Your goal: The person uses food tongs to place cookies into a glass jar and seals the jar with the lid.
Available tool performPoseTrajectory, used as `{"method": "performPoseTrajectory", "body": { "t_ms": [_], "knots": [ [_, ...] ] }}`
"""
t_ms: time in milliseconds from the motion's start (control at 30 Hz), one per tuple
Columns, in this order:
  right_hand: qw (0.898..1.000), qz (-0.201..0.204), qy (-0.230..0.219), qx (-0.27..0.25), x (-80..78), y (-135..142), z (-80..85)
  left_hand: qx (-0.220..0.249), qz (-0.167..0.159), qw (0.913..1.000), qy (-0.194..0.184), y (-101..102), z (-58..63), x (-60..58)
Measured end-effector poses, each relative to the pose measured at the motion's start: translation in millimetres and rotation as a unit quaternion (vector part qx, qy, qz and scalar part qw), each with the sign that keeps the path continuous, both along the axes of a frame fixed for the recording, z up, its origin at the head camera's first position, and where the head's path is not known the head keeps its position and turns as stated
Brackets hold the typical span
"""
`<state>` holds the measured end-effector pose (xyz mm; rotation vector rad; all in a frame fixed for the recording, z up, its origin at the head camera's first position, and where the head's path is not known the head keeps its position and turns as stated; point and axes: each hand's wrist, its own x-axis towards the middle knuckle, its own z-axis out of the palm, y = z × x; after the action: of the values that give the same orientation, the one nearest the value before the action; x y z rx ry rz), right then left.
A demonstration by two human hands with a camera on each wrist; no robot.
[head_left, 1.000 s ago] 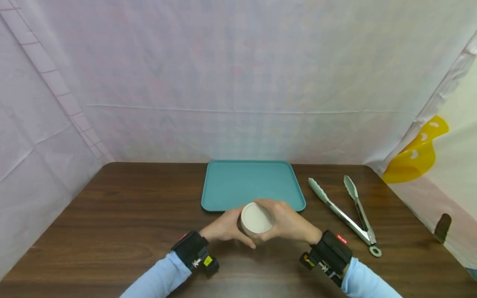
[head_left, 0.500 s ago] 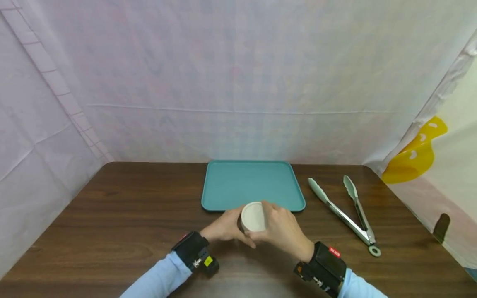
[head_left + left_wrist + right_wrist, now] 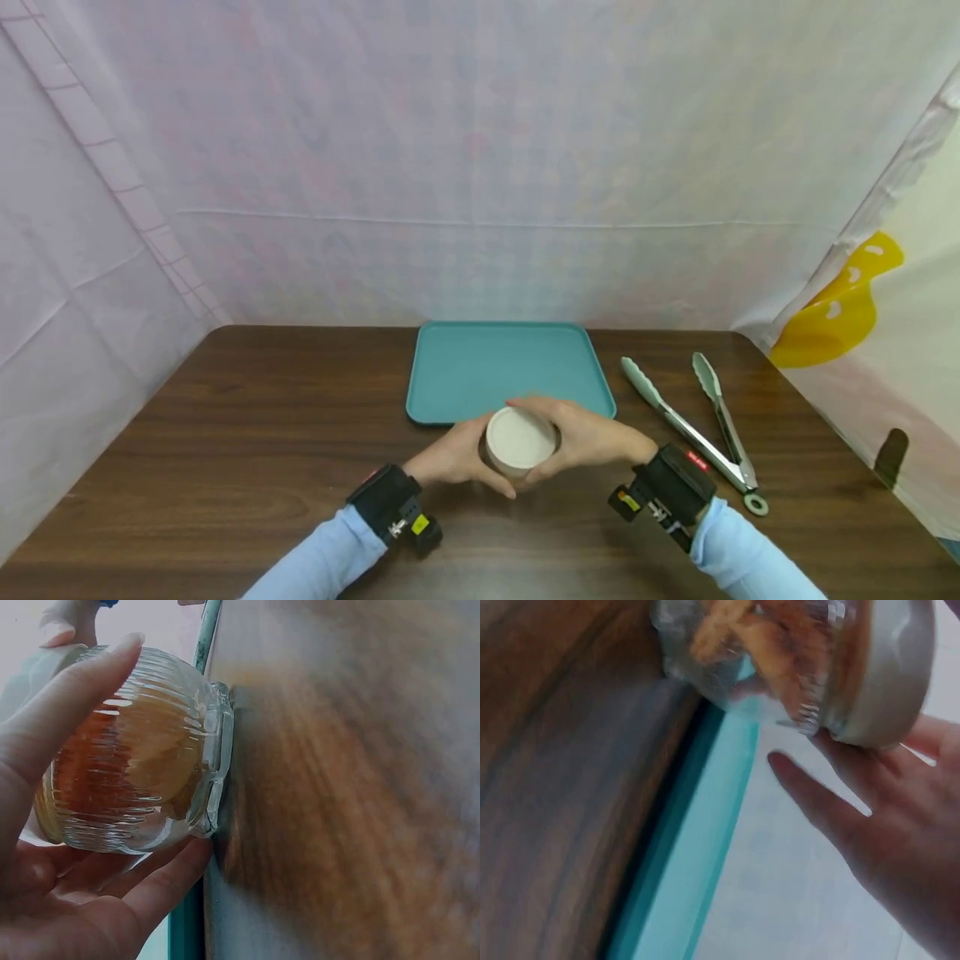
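Note:
A ribbed clear glass jar (image 3: 150, 750) with orange-brown pieces inside stands upright on the wooden table, its base at the tabletop. On top is an off-white lid (image 3: 521, 440). My left hand (image 3: 457, 457) grips the jar's body from the left, thumb (image 3: 90, 690) across the near side and fingers around the far side. From the right, my right hand (image 3: 588, 435) curves around the lid, with its thumb at the near edge and fingers at the far edge. In the right wrist view, one finger (image 3: 810, 787) sticks out below the lid, off the glass.
Just behind the jar lies a teal tray (image 3: 510, 367). To the right, metal tongs (image 3: 697, 433) with pale tips lie spread apart. A pale curtain (image 3: 480, 167) hangs behind the table, and a yellow shape (image 3: 832, 317) is at the right side.
Half a second ago my right hand was turned inward over the lid; now it has swung back outward, its wrist farther right and away. My left hand and the jar stay in place.

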<state>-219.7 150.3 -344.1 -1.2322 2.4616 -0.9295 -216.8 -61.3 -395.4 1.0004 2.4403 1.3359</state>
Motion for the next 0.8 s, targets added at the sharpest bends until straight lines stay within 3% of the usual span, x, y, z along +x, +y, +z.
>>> {"method": "performPoseTrajectory", "body": {
  "t_ms": [100, 267, 433, 600, 800],
  "knots": [
    [1.000, -0.005, 0.001, -0.011, -0.8, 1.1, -4.8, 0.006, -0.004, 1.0000, -0.002, -0.1, 0.2, 0.6],
    [0.998, -0.047, 0.024, -0.032, 5.6, -3.3, -11.5, 0.011, -0.001, 0.9999, -0.009, -0.7, 0.9, 2.3],
    [0.990, -0.106, 0.079, -0.053, 17.4, -10.5, -18.6, 0.013, 0.002, 0.9998, -0.015, -1.6, 1.2, 4.0],
    [0.968, -0.187, 0.152, -0.065, 30.9, -23.6, -24.2, 0.011, 0.011, 0.9996, -0.025, -2.6, 1.0, 3.5],
    [0.930, -0.279, 0.234, -0.040, 42.0, -39.3, -31.7, -0.002, 0.020, 0.9998, -0.009, -3.8, -1.6, 2.6]
  ]
}}
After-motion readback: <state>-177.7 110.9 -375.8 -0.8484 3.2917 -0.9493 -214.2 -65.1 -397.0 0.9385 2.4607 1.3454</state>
